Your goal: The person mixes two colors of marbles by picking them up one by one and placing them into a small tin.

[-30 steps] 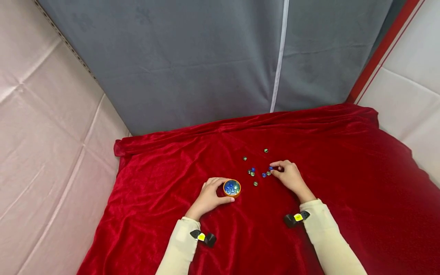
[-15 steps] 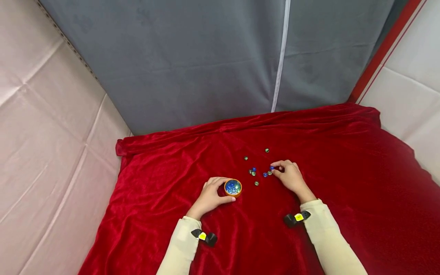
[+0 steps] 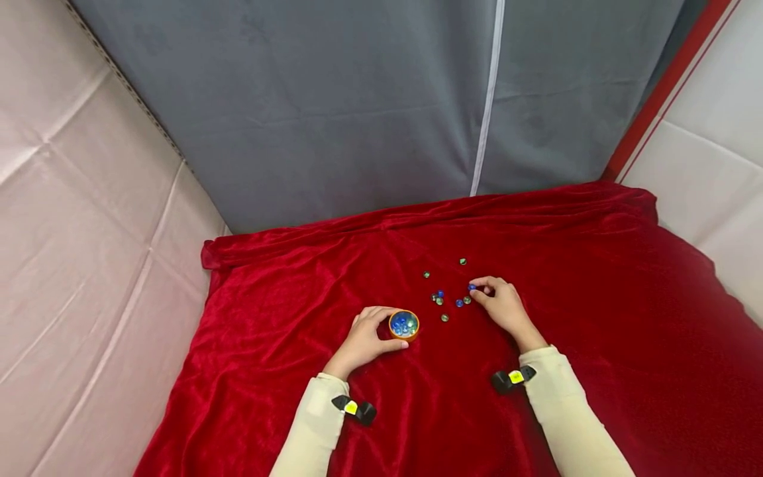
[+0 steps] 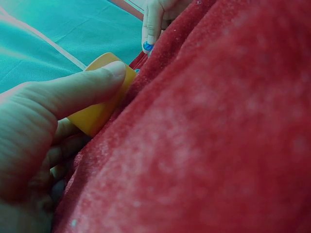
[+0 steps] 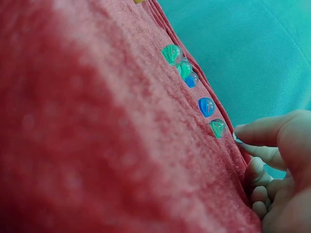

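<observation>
In the head view, my left hand (image 3: 362,338) curves round a small orange-yellow cup (image 3: 405,339), fingers at its far side and thumb at the near side. Blue and greenish glass marbles (image 3: 403,324) lie inside. The left wrist view shows the thumb along the wall of the cup (image 4: 99,116). To the right, my right hand (image 3: 503,306) pinches a blue marble (image 3: 472,287) between thumb and index finger. That marble is mostly hidden by the fingertips in the right wrist view. Just beside these fingers sit a green marble (image 3: 467,300) and another blue marble (image 3: 459,303).
Several more marbles are scattered between the hands and farther back, among them a green marble (image 3: 444,318), a blue marble (image 3: 440,293) and a far green marble (image 3: 462,262). Wrinkled red velvet cloth (image 3: 298,291) covers the surface. A grey curtain (image 3: 357,119) hangs behind.
The pinched blue marble has risen slightly with my right fingertips, away from the green marble beside it. My left hand keeps its place round the cup.
</observation>
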Demonstrator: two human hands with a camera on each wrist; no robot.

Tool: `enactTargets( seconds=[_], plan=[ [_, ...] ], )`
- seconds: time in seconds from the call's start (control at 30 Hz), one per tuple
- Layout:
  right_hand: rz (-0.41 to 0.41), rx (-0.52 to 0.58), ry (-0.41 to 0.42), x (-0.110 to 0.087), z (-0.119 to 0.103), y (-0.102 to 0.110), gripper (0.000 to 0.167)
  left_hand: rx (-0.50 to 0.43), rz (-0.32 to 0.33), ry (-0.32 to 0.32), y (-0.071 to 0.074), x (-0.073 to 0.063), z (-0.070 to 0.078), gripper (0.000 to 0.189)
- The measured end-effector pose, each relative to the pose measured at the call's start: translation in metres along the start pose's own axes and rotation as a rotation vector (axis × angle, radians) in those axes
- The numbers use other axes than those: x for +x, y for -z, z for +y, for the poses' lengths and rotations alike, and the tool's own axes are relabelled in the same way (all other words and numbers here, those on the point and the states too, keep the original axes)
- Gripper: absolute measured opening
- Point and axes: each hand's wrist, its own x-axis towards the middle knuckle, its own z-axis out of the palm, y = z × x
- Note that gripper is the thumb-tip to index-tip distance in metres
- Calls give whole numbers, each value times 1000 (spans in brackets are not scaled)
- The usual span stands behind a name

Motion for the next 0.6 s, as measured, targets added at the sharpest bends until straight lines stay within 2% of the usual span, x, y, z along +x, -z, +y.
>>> enactTargets(
  seconds=[0.27, 0.6],
  plan=[
    [-30, 67, -19, -3, -6, -4, 22, 3, -2, 7, 1, -5, -2, 59],
    [-33, 107, 61, -8, -28, -6, 20, 2, 19, -23, -2, -2, -1, 59]
  ],
)
